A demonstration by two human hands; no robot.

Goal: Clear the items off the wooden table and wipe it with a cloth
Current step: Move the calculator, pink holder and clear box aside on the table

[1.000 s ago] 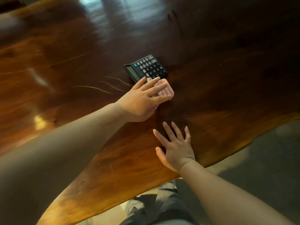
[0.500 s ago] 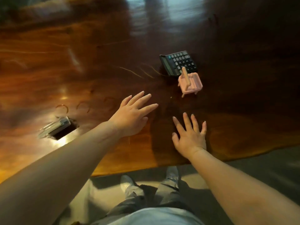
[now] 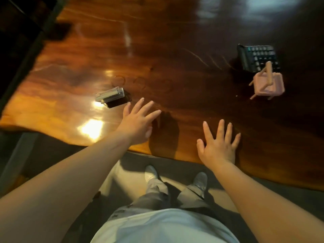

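- Right grip [image 3: 217, 146]: it stays flat at the near edge of the counter [image 3: 175, 41], fingers straight and apart, holding nothing.
- Left grip [image 3: 137, 121]: fingers apart, holding nothing. A second ago it lay on the pink item beside the calculator. It has since let go and travelled left along the near edge.
- Clear case [image 3: 111, 97]: it lies near the counter's near left corner, just beside the left fingertips. You cannot confirm contact from this view. Treat this as the next item to lift.
- Pink item [image 3: 268, 84]: it sits well to the right, further in, clear of both grips and touching or just beside the calculator. It was released on the counter, not removed.
- Calculator [image 3: 257, 57]: farthest of the three, toward the right side, in the same spot relative to the pink item.
- Task status: three items remain on the counter, so clearing is at an early stage. No cloth is in view; do not begin wiping until the surface is bare.
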